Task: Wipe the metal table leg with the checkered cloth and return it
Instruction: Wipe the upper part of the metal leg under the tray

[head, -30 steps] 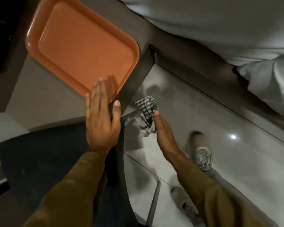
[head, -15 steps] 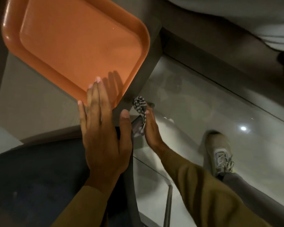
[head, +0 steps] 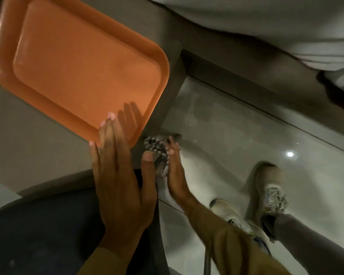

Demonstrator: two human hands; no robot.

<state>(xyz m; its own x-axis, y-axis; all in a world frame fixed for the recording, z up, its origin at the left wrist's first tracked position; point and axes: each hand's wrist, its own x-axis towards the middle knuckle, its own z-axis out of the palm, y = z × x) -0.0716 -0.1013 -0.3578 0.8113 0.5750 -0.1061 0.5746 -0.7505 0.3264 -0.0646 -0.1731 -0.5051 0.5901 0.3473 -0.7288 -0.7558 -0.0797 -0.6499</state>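
My right hand [head: 174,171] reaches down beside the table corner and holds the black-and-white checkered cloth [head: 157,146] against the metal table leg [head: 160,165], which shows only as a short shiny strip between both hands. The cloth is bunched around the leg just under the tabletop. My left hand [head: 121,175] lies flat, fingers together, on the grey table [head: 38,155] at its near corner, fingertips touching the tray's edge.
An orange tray [head: 77,64] lies on the table, reaching its right edge. A dark chair seat [head: 38,225] is below my left arm. My two shoes [head: 270,187] stand on the glossy tiled floor [head: 236,126]. White fabric [head: 266,22] fills the top right.
My right hand has slid the cloth up the leg toward the tabletop. The view has shifted closer to the table; my feet have stepped nearer. My left hand stays flat on the table.
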